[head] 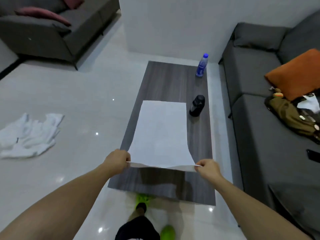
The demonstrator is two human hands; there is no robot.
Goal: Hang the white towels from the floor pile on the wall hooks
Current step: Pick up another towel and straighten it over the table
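Seen from above, a person's two bare forearms reach forward with no sleeves, watch or rings. The left hand (pixel 117 161) and right hand (pixel 207 168) are uncovered. Lower down are black shorts (pixel 136 228) and bright lime-green shoes (pixel 142 200) with dark openings.

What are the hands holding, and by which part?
Left hand and right hand each pinch a near corner of the flat white towel.
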